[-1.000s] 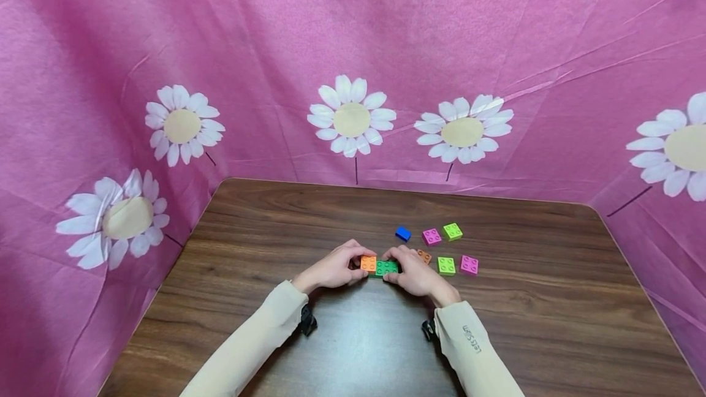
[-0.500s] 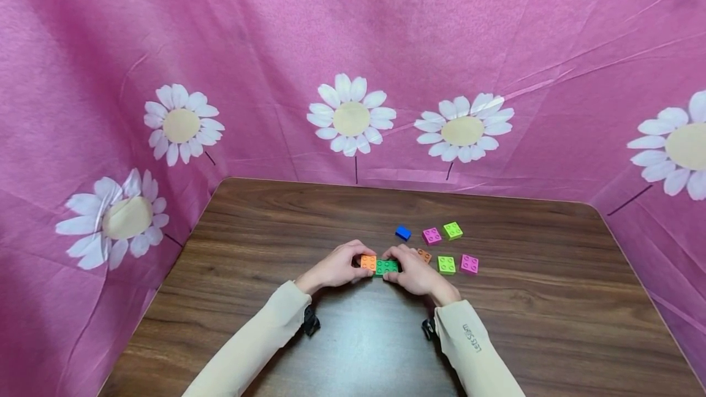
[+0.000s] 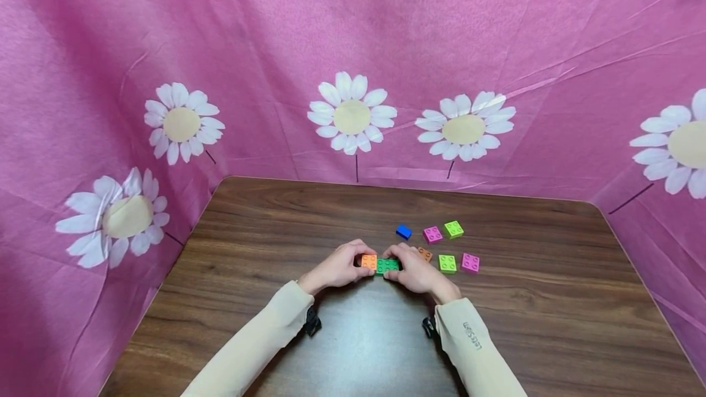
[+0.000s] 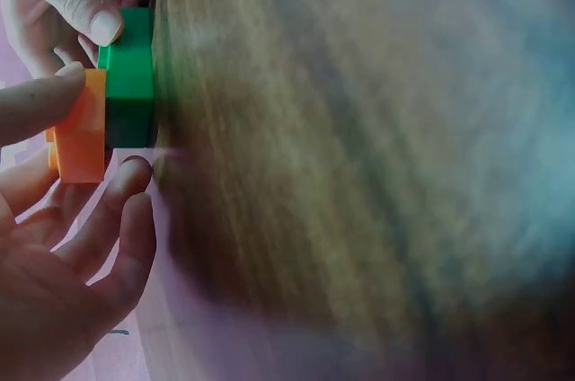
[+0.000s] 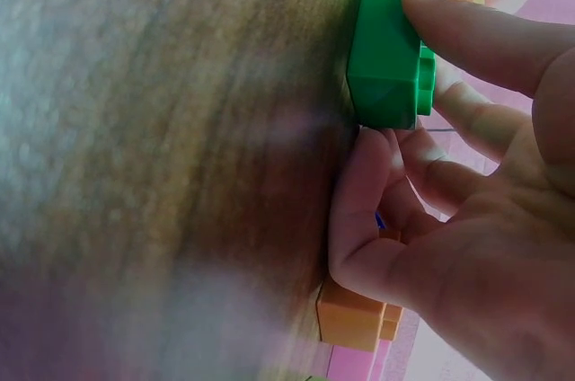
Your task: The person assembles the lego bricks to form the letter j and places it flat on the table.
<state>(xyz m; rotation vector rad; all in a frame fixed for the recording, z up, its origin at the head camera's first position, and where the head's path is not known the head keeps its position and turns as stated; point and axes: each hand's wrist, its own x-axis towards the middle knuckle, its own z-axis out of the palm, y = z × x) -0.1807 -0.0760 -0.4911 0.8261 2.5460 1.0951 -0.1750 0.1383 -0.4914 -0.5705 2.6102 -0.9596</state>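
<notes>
In the head view, my left hand (image 3: 341, 265) pinches a square orange toy brick (image 3: 369, 261) between thumb and fingers. The orange brick sits at the left end of a longer green toy brick (image 3: 387, 266), on its studded side. My right hand (image 3: 415, 269) grips the green brick near its right end, thumb on the near side. From the left wrist, the orange brick (image 4: 83, 129) shows against the stud side of the green brick (image 4: 130, 84). The right wrist view has the right thumb on the green brick (image 5: 386, 39), its studs partly covered.
Right of the hands lie loose bricks: a blue one (image 3: 404, 231), two magenta ones (image 3: 432, 234) and two lime ones (image 3: 447, 264). A brown-orange brick (image 3: 425, 254) is partly hidden behind the right hand. Pink flowered cloth (image 3: 265, 78) hangs beyond the wooden table (image 3: 276, 213).
My left thumb has slid slightly to the right along the near side of the orange brick, and the left wrist has shifted a little with it. The right hand keeps its grip.
</notes>
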